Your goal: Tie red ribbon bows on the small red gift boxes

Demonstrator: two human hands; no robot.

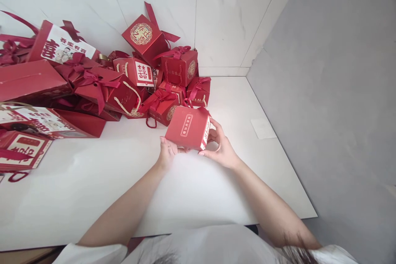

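Note:
Between my two hands is a red gift box (188,128) with a framed column of white characters on its upper face and a white printed side toward the right. My left hand (169,150) holds its lower left corner, the thumb at the edge and the other fingers partly hidden beneath. At the right end, my right hand (221,144) grips the box with curled fingers and the thumb at its lower corner. Just behind it sits a smaller red box with a ribbon bow (162,105).
A heap of red gift boxes with bows and rope handles (108,90) fills the table's back left. One tilted box (144,39) tops the pile. A white paper square (262,128) lies at the right of the white table (102,189). Walls stand behind and to the right.

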